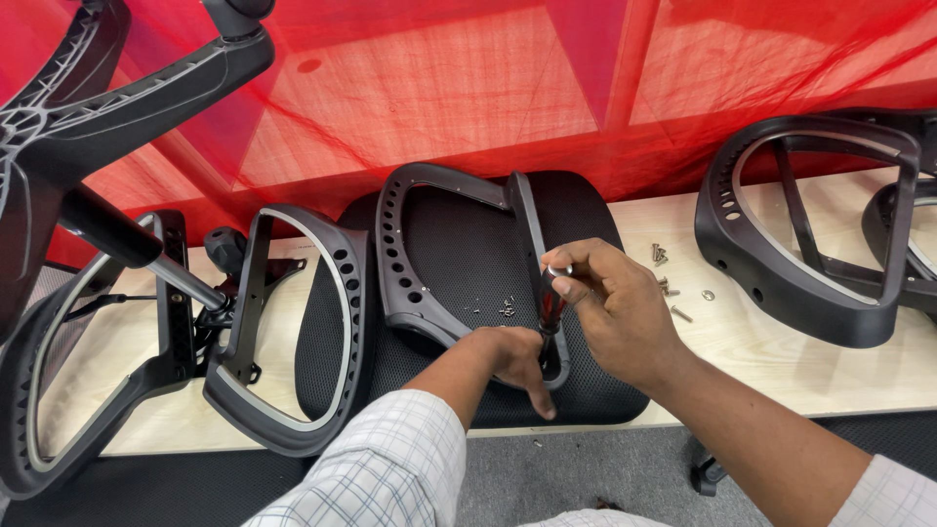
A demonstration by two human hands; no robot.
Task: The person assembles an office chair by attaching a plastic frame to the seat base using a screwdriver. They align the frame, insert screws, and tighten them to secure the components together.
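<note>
My right hand (615, 307) grips the handle of a screwdriver (552, 298) that stands nearly upright, tip down on the lower end of a black plastic armrest frame (405, 256). My left hand (517, 363) rests on that same end of the frame, fingers around the screwdriver's tip, steadying it. The frame lies on a black mesh seat cushion (468, 244) on a pale wooden bench (742, 342). A few small screws (507, 308) lie loose on the cushion.
More screws (669, 288) are scattered on the bench right of my hand. Other armrest frames lie at the left (293, 322) and right (810, 224). An upturned chair base with gas cylinder (107, 229) stands far left. Red mesh fabric (468, 88) hangs behind.
</note>
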